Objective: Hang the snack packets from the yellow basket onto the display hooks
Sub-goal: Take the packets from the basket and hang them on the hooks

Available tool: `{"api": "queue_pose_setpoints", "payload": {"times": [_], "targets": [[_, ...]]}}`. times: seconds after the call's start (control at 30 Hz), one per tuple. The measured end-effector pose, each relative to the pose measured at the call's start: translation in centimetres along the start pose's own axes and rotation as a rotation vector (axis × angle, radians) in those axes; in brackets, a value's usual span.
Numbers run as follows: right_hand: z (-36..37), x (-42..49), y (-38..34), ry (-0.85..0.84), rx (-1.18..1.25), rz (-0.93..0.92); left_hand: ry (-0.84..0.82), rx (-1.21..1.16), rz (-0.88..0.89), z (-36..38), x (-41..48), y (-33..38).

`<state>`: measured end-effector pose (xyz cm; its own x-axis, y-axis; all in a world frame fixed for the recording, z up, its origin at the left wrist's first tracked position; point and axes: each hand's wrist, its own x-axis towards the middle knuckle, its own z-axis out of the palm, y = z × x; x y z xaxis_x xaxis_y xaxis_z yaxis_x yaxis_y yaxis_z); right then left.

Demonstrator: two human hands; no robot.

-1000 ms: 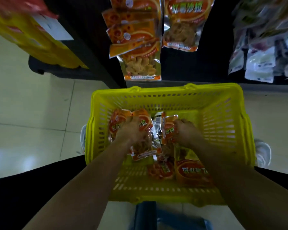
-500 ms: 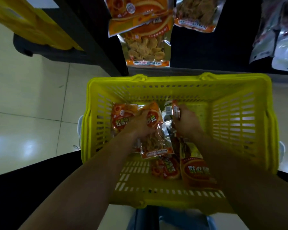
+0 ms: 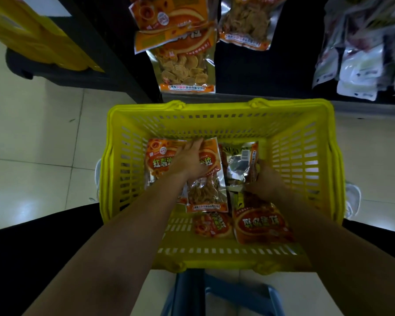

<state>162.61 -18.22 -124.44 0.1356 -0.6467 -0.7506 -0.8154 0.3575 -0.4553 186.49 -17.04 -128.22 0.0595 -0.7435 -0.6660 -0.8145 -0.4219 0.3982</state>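
**While both hands work inside the yellow basket**

Where tiled floor [image 3: 43, 137] meets dark shelving, yellow boxes [image 3: 32, 35] sit far left, glossy hanging packets [image 3: 183, 65] dangle above the yellow basket [image 3: 214, 115], and pale pouches [image 3: 356, 65] hang at right. Inside the slotted plastic basket, the left hand [image 3: 189, 163] lies on an orange packet [image 3: 160, 160], fingers [image 3: 197, 143] nearly straight. Beside it, the right hand [image 3: 267, 181] curls its fingers round a crinkled silver-backed packet [image 3: 241, 165] held upright. More flat packets [image 3: 262, 222] lie nearer the person.

left forearm bare, reaching far from near left | left hand [image 3: 189, 164] palm down, fingers straight, flat on orange snack packet [image 3: 160, 160] | right forearm bare, reaching from near right | right hand [image 3: 263, 180] fingers curled round silver-backed snack packet [image 3: 238, 166]
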Motion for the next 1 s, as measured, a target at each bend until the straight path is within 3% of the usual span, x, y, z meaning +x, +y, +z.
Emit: {"api": "queue_pose_setpoints", "payload": {"times": [0.17,0.37,0.53,0.83,1.0], "targets": [[-0.4,-0.9,-0.3,-0.135,0.125,-0.132,-0.026,0.051,-0.034,0.1,0.4,-0.1],[0.0,0.9,0.4,0.132,0.118,-0.069,0.087,0.122,-0.026,-2.2,-0.7,-0.5],[-1.1,-0.3,-0.6,0.158,0.131,-0.008,0.158,0.188,0.037,-5.5,-4.5,-0.4],[-8.2,-8.5,-7.8,0.056,-0.167,-0.236,0.257,0.417,0.116,-12.7,-13.4,2.9],[-14.6,-15.9,-12.5,0.136,-0.316,-0.41,0.321,0.555,0.224,-17.1,-18.3,5.8]]}}
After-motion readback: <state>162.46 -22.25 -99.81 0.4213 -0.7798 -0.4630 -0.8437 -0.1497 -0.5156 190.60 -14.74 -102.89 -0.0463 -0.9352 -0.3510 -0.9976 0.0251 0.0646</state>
